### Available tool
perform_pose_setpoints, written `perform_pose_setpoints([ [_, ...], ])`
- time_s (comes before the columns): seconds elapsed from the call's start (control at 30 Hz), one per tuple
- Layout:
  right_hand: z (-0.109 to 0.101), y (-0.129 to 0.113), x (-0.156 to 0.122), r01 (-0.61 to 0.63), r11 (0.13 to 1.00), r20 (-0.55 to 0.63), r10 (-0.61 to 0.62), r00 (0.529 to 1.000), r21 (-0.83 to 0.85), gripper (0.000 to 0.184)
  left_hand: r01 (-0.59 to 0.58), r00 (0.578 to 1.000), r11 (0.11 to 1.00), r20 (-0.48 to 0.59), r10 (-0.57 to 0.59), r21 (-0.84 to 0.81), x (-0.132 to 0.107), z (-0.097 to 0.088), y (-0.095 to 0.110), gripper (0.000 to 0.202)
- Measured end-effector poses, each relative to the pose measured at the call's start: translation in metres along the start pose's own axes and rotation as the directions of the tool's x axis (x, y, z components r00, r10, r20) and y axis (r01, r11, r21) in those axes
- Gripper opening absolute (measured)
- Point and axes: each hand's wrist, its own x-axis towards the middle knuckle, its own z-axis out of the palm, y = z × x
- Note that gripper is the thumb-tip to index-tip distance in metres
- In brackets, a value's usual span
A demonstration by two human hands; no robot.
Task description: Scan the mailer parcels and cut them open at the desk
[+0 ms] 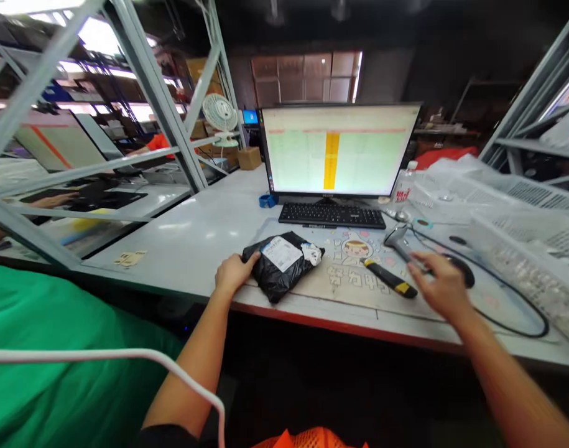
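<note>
A black plastic parcel (pixel 296 270) with a white label (pixel 281 253) lies near the front edge of the desk. My left hand (pixel 235 272) holds its left corner, thumb on top and the other fingers mostly hidden. On the right, my right hand (pixel 439 280) is closed around the handle of a grey barcode scanner (pixel 397 239), whose head points away from me. Between the two hands rests a black and yellow utility knife (pixel 390 278) on a printed desk mat (pixel 344 292). A dark mouse (pixel 460 271) sits just beyond my right hand, partly covered by it.
A monitor (pixel 298 162) stands behind a black keyboard (pixel 331 215), with blue tape (pixel 267 200) alongside. White plastic baskets (pixel 522 249) and a bottle (pixel 404 182) occupy the right. A black cable (pixel 508 288) loops there. Metal shelf posts (pixel 158 93) and a person in green (pixel 55 323) are at left.
</note>
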Motion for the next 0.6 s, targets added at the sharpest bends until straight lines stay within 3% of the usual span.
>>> perform_pose_setpoints([
  [0.1,0.032,0.024,-0.007,-0.032,0.999,0.107,0.036,0.994,-0.037,0.051,-0.049,0.999,0.991,0.017,0.052,-0.122,0.009,-0.004,0.011,0.041],
  [0.2,0.059,0.041,-0.025,-0.094,0.994,0.160,0.103,0.982,-0.061,0.053,-0.144,0.989,0.953,-0.051,0.136,-0.268,0.013,-0.018,0.025,0.022],
  [0.27,0.066,0.044,-0.034,-0.077,0.995,0.183,0.086,0.979,-0.056,0.055,-0.170,0.978,0.933,-0.169,0.121,-0.318,0.010,-0.033,0.035,0.027],
  [0.33,0.065,0.043,-0.036,-0.047,0.997,0.215,0.058,0.975,-0.055,0.057,-0.258,0.915,0.904,-0.388,0.115,-0.341,0.001,-0.051,0.048,0.030],
  [0.4,0.062,0.042,-0.035,-0.039,0.997,0.241,0.054,0.969,-0.066,0.057,-0.494,0.768,0.817,-0.589,0.252,-0.296,-0.015,-0.063,0.063,0.023],
  [0.47,0.060,0.042,-0.032,-0.043,0.996,0.259,0.061,0.964,-0.072,0.055,-0.777,0.556,0.610,-0.624,0.549,-0.155,-0.036,-0.060,0.076,0.007],
  [0.53,0.060,0.046,-0.031,-0.040,0.996,0.279,0.059,0.958,-0.074,0.053,-0.933,0.337,0.356,-0.451,0.827,-0.044,-0.058,-0.040,0.085,0.017],
  [0.57,0.061,0.048,-0.031,-0.037,0.996,0.288,0.058,0.956,-0.076,0.053,-0.966,0.252,0.258,-0.330,0.910,-0.026,-0.068,-0.025,0.086,0.025],
  [0.6,0.061,0.049,-0.031,-0.038,0.996,0.291,0.061,0.955,-0.085,0.053,-0.981,0.195,0.192,-0.213,0.957,-0.033,-0.079,-0.008,0.086,0.031],
])
